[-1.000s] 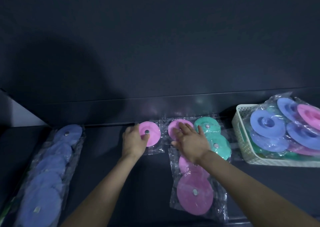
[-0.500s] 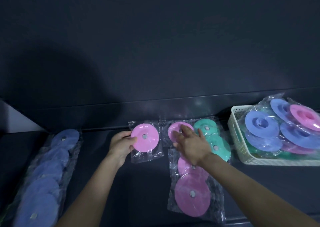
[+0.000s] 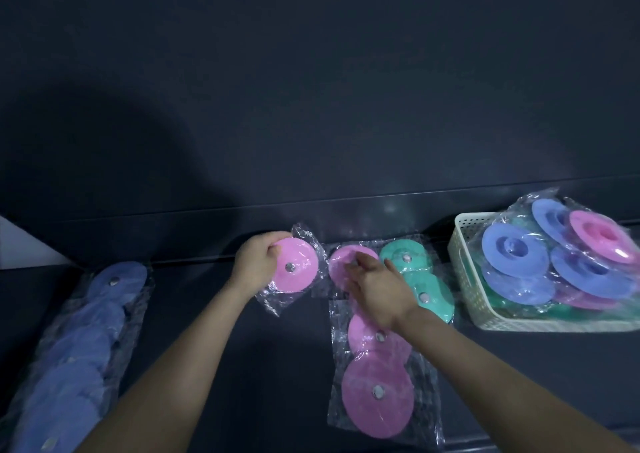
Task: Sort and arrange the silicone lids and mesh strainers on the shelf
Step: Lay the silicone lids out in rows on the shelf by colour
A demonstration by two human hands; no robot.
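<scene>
at the bottom centre of the frame lies a column of pink lids (image 3: pixel 377 393), each in a clear wrapper, and at the lower left a long row of blue lids (image 3: pixel 69 359), also wrapped, on the dark shelf (image 3: pixel 277 366). a little further up, the right hand (image 3: pixel 377 290) rests on the far end of the pink column; its fingers look stretched out and released, pressing more than grasping, though they are blurred. left of it, the left hand (image 3: pixel 256 265) is clenched round the left edge of a single pink lid (image 3: pixel 294 269) and holds it tilted above the shelf, near the back wall. right of the pink column lie the teal lids (image 3: pixel 426 293), and at the far right a white basket (image 3: pixel 464 244) is heaped with mixed lids. the wrapper looks slippery, so the held lid may slide out of the grip. also, a push from the right hand may move the pink column onto the teal ones.
</scene>
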